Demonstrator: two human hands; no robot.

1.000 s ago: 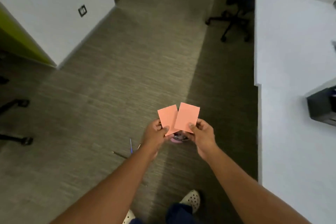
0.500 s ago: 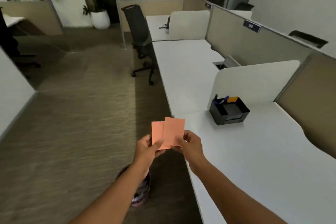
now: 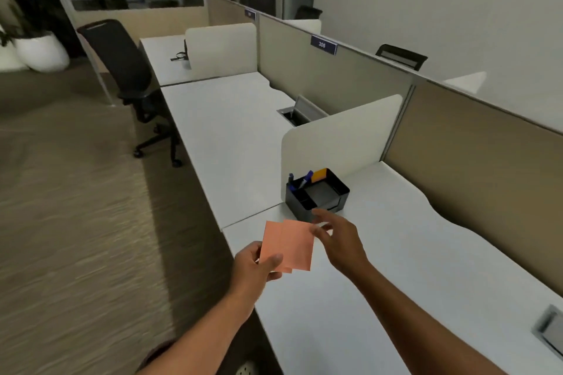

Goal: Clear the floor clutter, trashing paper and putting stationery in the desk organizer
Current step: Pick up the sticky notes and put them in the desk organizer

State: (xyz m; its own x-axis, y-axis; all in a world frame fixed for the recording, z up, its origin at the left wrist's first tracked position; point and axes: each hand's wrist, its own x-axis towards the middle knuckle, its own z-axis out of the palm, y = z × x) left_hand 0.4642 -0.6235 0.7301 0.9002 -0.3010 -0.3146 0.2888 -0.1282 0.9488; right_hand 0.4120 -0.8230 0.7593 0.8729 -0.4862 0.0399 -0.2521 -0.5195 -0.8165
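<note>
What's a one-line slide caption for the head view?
Left hand pinches two orange cards over the white desk; open right hand hovers near the black organizer.

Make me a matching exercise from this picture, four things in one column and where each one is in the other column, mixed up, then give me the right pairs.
Things
1. salmon paper cards
2. blue pens
3. black office chair
4. white planter

Places
A. on the floor at the far left
B. pinched in the left hand, over the desk edge
C. standing in the black desk organizer
D. on the carpet beside the far desks

Pairs: 1-B, 2-C, 3-D, 4-A

The right hand is open, its fingers off the cards, in front of the organizer.
</note>
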